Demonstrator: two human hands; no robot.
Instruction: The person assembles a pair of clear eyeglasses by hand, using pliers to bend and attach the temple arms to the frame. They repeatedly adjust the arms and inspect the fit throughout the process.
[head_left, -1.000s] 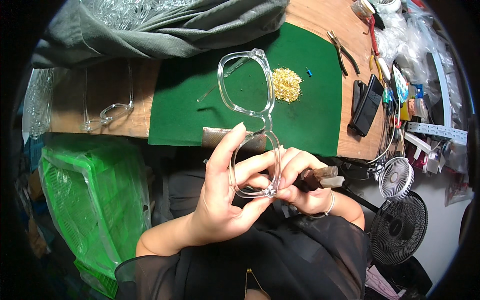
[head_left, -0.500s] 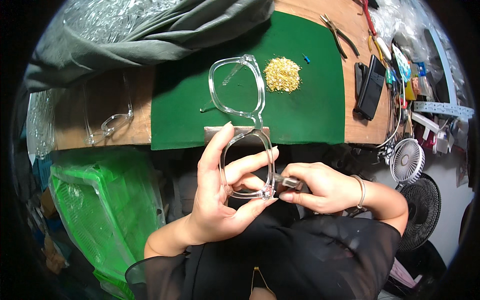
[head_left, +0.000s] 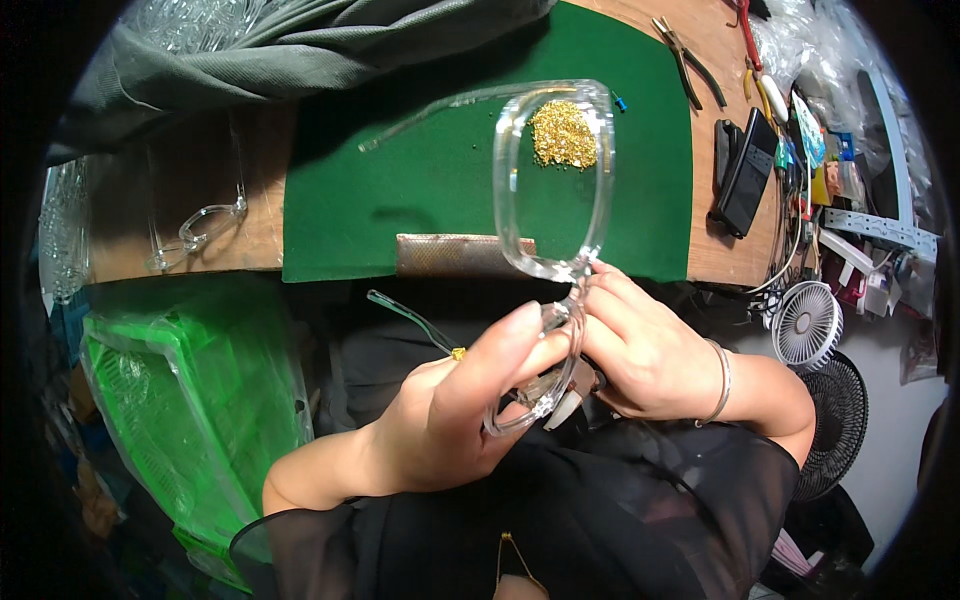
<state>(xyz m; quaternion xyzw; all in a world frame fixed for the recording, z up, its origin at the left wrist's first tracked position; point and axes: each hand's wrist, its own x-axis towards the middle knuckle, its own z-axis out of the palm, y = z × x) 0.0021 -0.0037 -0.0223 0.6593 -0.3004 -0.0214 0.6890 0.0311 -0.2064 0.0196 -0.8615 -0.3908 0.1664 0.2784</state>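
Note:
A clear plastic eyeglass frame [head_left: 505, 195] is in my left hand [head_left: 440, 410], its fingers closed round the nearer rim. The farther rim stands tilted over the green mat, with one temple stretching out to the left. A second clear temple [head_left: 410, 318] pokes out beyond my left hand, beside a small yellow bit [head_left: 459, 353] at the fingers. My right hand [head_left: 645, 345] is closed at the frame's bridge and nearer rim. In it is a metal tool [head_left: 566, 405], mostly hidden by fingers, so its kind is unclear.
Gold-coloured small parts [head_left: 565, 135] lie heaped on the green mat [head_left: 420, 190]. Pliers [head_left: 684, 62] and a black phone [head_left: 748, 175] rest to the right. Another clear frame [head_left: 212, 222] lies left. A green crate [head_left: 190, 400] stands below, fans [head_left: 808, 325] at right.
The frame has turned and shifted right, its farther rim now over the gold heap. My right hand has come up against the bridge. A temple now shows beyond my left hand.

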